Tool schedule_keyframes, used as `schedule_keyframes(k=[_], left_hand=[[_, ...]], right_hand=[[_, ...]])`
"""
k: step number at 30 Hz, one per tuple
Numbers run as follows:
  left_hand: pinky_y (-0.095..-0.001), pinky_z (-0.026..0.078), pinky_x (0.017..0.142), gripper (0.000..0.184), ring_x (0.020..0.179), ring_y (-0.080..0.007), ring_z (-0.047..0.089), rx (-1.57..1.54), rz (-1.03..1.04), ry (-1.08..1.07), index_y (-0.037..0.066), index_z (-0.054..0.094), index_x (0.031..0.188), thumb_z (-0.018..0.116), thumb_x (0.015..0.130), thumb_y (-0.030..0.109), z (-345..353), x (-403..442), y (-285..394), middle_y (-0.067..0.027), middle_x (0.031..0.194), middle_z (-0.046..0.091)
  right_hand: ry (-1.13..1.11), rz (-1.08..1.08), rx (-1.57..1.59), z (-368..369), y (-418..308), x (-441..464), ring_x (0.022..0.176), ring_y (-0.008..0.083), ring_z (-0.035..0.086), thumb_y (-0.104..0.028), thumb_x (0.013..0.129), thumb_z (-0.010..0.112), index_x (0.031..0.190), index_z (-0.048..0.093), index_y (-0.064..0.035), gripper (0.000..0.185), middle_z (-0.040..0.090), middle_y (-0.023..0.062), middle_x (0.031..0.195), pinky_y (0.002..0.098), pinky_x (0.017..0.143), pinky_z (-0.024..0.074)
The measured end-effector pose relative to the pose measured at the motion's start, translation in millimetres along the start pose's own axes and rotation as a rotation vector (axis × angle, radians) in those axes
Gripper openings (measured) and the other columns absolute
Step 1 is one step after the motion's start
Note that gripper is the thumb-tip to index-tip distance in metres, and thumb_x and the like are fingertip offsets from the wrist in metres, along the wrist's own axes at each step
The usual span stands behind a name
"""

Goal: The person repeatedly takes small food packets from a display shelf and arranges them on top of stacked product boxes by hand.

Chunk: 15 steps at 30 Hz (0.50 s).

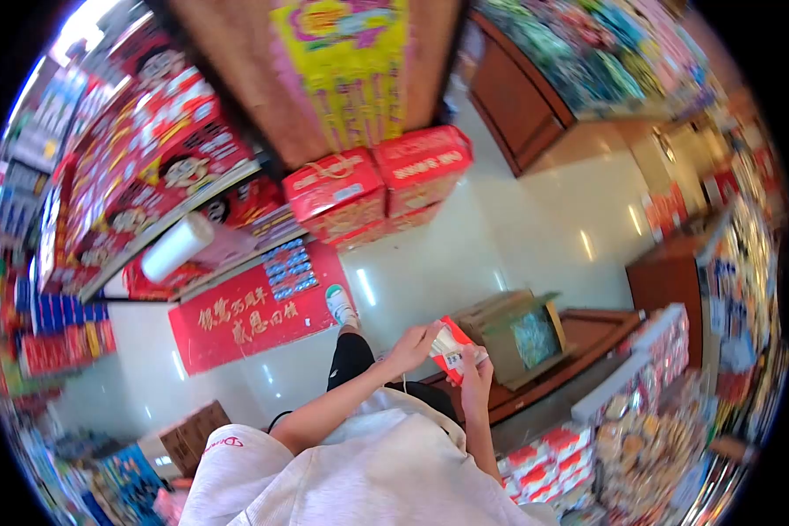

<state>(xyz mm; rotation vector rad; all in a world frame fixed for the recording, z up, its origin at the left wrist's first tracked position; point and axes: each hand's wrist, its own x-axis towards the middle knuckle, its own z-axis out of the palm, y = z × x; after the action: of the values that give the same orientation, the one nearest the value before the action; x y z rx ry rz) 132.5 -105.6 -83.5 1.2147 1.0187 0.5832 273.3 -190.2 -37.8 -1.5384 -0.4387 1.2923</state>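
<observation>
A small red-and-white packet (pixel 451 348) with dark printing on its label is held up in front of my body. My left hand (pixel 415 347) pinches its left edge with closed fingers. Round its lower right corner, my right hand (pixel 476 370) is closed with the thumb on the front. What is inside the packet cannot be made out. Just right of the hands, an open cardboard box (pixel 497 337) with clear plastic-wrapped things inside rests by a wooden display counter (pixel 579 351).
Red gift boxes (pixel 381 184) stand on the shiny floor (pixel 522 223) against a pillar. A shelf of red cartons (pixel 162 175) is at the left, with a red mat (pixel 250 316) below it. Bins of wrapped goods (pixel 649 438) line the right.
</observation>
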Motion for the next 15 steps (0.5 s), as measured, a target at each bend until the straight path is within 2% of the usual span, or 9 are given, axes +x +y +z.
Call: schedule_keyframes(k=[2, 4, 6, 7, 9, 12, 15], left_hand=[[-0.0343, 0.045, 0.064, 0.048, 0.066, -0.0121, 0.048, 0.003, 0.009, 0.126, -0.005, 0.061, 0.09, 0.041, 0.105, 0.035, -33, -9, 16, -0.0089, 0.067, 0.056], [-0.0333, 0.046, 0.066, 0.046, 0.07, -0.012, 0.05, 0.01, 0.012, 0.237, -0.005, 0.061, 0.093, 0.041, 0.105, 0.034, -55, -15, 21, -0.0095, 0.07, 0.058], [-0.032, 0.047, 0.07, 0.044, 0.074, -0.012, 0.052, 0.024, 0.014, 0.349, -0.005, 0.062, 0.096, 0.041, 0.106, 0.033, -79, -16, 5, -0.01, 0.075, 0.06], [-0.0299, 0.047, 0.077, 0.042, 0.084, -0.0113, 0.054, -0.111, 0.033, 0.294, -0.003, 0.062, 0.106, 0.041, 0.106, 0.034, -93, -15, -5, -0.0081, 0.086, 0.063], [-0.0291, 0.046, 0.082, 0.04, 0.092, -0.0107, 0.052, -0.269, 0.073, 0.219, 0.001, 0.055, 0.126, 0.044, 0.105, 0.033, -113, -19, 2, -0.0045, 0.103, 0.062], [-0.0256, 0.043, 0.072, 0.047, 0.082, -0.0077, 0.048, -0.25, 0.007, 0.17, 0.004, 0.046, 0.138, 0.049, 0.102, 0.036, -146, -35, 41, 0.0016, 0.091, 0.054], [-0.0259, 0.043, 0.071, 0.049, 0.08, -0.0091, 0.048, -0.261, -0.031, 0.148, 0.005, 0.044, 0.138, 0.053, 0.101, 0.035, -179, -30, 39, 0.002, 0.088, 0.053]], right_hand=[[-0.159, 0.017, -0.083, 19, 1, 18, 0.051, 0.009, 0.057, -0.022, 0.096, 0.062, 0.106, 0.055, -0.0031, 0.022, 0.063, 0.0048, 0.076, 0.021, 0.042, 0.0436], [-0.268, 0.035, -0.179, 45, -9, 32, 0.057, 0.0085, 0.058, -0.012, 0.092, 0.065, 0.116, 0.053, -0.0009, 0.029, 0.064, 0.0066, 0.085, 0.0218, 0.045, 0.0456], [-0.369, 0.017, -0.215, 72, -12, 44, 0.056, 0.0085, 0.058, -0.012, 0.093, 0.064, 0.117, 0.052, -0.0005, 0.029, 0.064, 0.0063, 0.084, 0.0223, 0.045, 0.0455], [-0.408, 0.016, -0.235, 83, -12, 48, 0.056, 0.0085, 0.057, -0.012, 0.093, 0.063, 0.117, 0.052, -0.0002, 0.029, 0.064, 0.0062, 0.084, 0.0226, 0.045, 0.0455], [-0.431, 0.014, -0.272, 109, -20, 55, 0.055, 0.0079, 0.055, -0.011, 0.093, 0.062, 0.117, 0.051, -0.0007, 0.028, 0.063, 0.0051, 0.083, 0.0227, 0.045, 0.0452], [-0.467, -0.015, -0.281, 145, -27, 67, 0.053, 0.0073, 0.053, -0.011, 0.094, 0.061, 0.115, 0.052, -0.0017, 0.024, 0.062, 0.0039, 0.082, 0.0221, 0.045, 0.0435], [-0.515, -0.062, -0.289, 177, -37, 82, 0.052, 0.0058, 0.049, -0.011, 0.095, 0.06, 0.112, 0.053, -0.0025, 0.02, 0.061, 0.0017, 0.081, 0.0219, 0.044, 0.0401]])
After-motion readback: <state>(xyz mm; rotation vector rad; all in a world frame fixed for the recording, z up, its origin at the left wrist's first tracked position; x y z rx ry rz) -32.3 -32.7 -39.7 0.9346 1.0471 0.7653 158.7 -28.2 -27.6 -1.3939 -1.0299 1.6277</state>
